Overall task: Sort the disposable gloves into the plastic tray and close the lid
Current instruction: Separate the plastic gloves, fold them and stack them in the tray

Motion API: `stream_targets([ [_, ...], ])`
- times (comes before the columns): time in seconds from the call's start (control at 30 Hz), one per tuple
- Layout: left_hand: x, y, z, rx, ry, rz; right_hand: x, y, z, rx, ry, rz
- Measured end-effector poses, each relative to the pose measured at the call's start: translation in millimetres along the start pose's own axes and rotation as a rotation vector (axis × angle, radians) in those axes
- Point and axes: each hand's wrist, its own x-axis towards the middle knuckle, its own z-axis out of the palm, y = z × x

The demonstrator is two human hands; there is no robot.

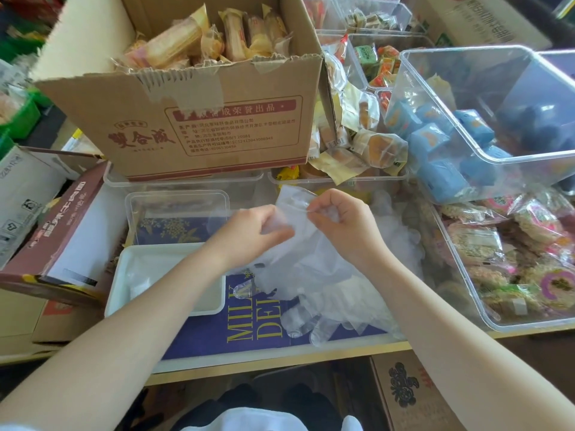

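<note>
Both your grips, left hand (249, 234) and right hand (342, 225), pinch one thin clear disposable glove (298, 244); white plastic tray (124, 293) at eight o'clock.

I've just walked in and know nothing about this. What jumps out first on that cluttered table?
Two bare hands meet mid-table, the left hand and right hand together pinching a clear disposable glove above a heap of loose gloves. Just left sit a clear plastic tray and a white lid. Behind looms a torn cardboard box full of wrapped snacks.
</note>
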Motion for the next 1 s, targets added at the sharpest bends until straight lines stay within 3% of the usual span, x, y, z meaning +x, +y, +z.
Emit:
stream_targets([
  [0.13,1,-1,8,-0.15,0.115,0.052,0,-1,-6,-0.012,-0.01,-0.003],
  [0.3,1,-5,-4,-0.114,0.013,0.071,-6,17,-16,-0.604,-0.199,-0.491],
  [0.37,1,-3,-10,-0.126,-0.043,0.09,-7,16,-9,-0.622,-0.234,-0.533],
  [0.53,-3,-2,-17,-0.152,-0.105,0.117,-1,12,-3,-0.275,-0.155,-0.313],
  [0.63,-5,-7,-21,-0.207,-0.144,0.105,3,16,-12,0.001,-0.338,-0.008],
  [0.73,-8,-12,-25,-0.296,-0.206,0.095,3,27,-19,0.272,-0.508,0.138],
  [0.93,-10,-18,-28,-0.47,-0.181,0.15,-1,50,-18,0.741,-0.353,0.384],
  [1.0,-10,-19,-26,-0.596,-0.136,0.144,-5,58,-12,0.888,-0.383,0.446],
])
